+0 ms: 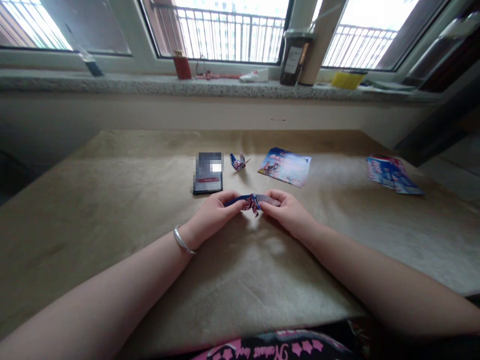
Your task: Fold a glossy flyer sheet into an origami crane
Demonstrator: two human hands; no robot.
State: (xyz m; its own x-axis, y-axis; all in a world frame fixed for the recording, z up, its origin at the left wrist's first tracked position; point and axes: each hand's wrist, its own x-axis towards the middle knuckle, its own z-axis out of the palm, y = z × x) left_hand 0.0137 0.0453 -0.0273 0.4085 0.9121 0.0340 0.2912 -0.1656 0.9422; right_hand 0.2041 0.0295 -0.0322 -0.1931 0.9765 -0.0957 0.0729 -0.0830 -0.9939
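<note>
Both my hands meet at the middle of the table over a small folded paper figure (252, 202), dark blue with a pink and white pattern. My left hand (210, 216), with a silver bangle on its wrist, pinches the figure's left end. My right hand (287, 210) pinches its right end. The figure is stretched flat between them, just above the tan table cover (112, 200). A finished folded paper crane (239, 161) in the same pattern stands farther back.
A dark phone (208, 173) lies left of the crane. A patterned paper sheet (285, 166) lies to its right, and a pack of more sheets (392, 174) near the right edge. The windowsill behind holds a red cup (182, 66), a dark jar (293, 60) and a yellow box (347, 80).
</note>
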